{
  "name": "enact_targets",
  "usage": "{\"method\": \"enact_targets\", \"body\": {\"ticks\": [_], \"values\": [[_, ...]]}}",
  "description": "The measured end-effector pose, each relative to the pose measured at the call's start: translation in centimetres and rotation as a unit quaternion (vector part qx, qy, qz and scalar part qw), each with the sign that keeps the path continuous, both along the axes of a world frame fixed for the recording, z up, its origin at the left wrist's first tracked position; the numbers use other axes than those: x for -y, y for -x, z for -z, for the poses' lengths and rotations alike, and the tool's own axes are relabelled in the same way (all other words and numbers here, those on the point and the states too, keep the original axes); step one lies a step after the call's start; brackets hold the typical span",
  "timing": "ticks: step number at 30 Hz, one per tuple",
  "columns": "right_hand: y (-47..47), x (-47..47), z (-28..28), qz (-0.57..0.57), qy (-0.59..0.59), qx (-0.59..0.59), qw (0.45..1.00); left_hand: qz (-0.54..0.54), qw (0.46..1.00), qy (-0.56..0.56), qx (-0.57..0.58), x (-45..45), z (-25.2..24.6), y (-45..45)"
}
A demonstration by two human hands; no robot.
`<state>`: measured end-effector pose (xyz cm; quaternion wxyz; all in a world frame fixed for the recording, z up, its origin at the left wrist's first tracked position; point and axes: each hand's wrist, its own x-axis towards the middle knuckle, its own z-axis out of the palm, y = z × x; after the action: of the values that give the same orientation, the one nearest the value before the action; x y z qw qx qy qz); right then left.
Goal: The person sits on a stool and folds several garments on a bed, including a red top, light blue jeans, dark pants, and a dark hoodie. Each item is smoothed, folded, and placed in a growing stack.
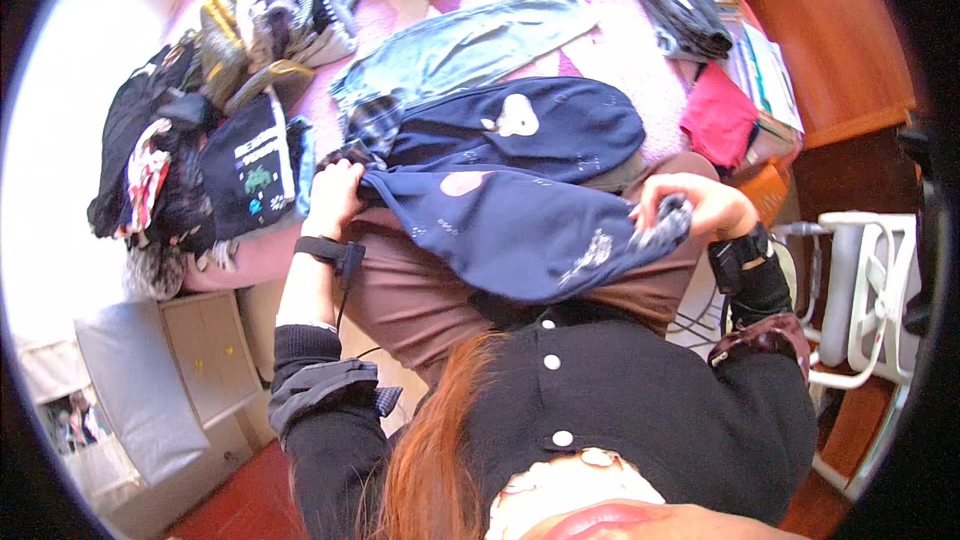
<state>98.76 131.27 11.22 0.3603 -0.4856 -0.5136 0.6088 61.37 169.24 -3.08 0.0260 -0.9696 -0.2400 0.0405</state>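
A navy printed garment [517,229], apparently trousers, spreads across my lap and the bed edge. One long part lies nearer my body; the other [547,120], with a large white print, lies beyond it. My left hand [339,193] grips the left end, beside dark plaid cloth [375,124]. At the right end, my right hand [694,204] pinches the near part, where fuzzy grey-and-white material [671,219] shows at the edge. Just beyond the navy cloth, light blue trousers [465,49] lie flat on the pink bed cover [645,82].
Heaped clothes [172,142] lie on the left, with a black printed garment [251,165] in front. Folded dark trousers [679,11], a red cloth [718,116] and stacked books [757,75] sit at right. A white metal-framed object [862,292] stands at lower right.
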Motion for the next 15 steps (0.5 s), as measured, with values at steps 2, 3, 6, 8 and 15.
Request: {"method": "enact_targets", "body": {"ticks": [2, 3, 6, 8, 15], "values": [[-2.0, 0.7, 1.2, 0.094, 0.089, 0.025, 0.991, 0.008, 0.999, 0.03, -0.026, 0.5, -0.2, 2.6], [-2.8, 0.8, 2.2, 0.099, 0.048, 0.099, 0.989, 0.008, 0.997, 0.071, -0.03, 0.9, -0.2, 3.6], [-4.2, 0.6, 5.6, 0.117, 0.15, 0.062, 0.98, -0.017, 0.99, 0.139, 0.017, 1.8, -1.0, 4.6], [-5.3, -0.5, 7.2, 0.136, 0.106, 0.077, 0.982, -0.027, 0.992, 0.108, 0.063, 0.8, -2.9, 3.0], [-14.9, -3.0, 0.4, 0.394, -0.184, 0.218, 0.873, 0.068, 0.925, -0.061, 0.37, -5.4, -15.6, -6.8]]}}
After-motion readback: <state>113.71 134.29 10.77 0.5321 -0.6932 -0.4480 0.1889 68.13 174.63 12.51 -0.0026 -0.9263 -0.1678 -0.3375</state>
